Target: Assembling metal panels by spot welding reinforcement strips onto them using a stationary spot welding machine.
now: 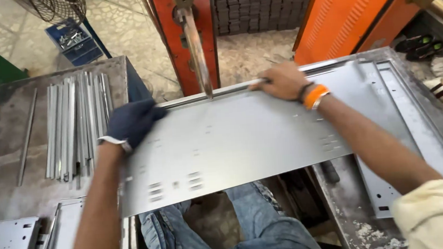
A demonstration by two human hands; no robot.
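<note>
A large flat grey metal sheet with small punched slots lies across the gap in front of me, above my knees in blue jeans. My left hand, in a dark blue glove, grips the sheet's left far corner. My right hand, bare with an orange wristband, holds the sheet's far folded edge. A copper welding electrode arm comes down from the orange machine and its tip meets the sheet's far edge between my hands.
A bundle of thin metal strips lies on the worn table at left. Stacked sheet panels sit at bottom left, more panels at right. A blue crate and a fan stand on the floor behind.
</note>
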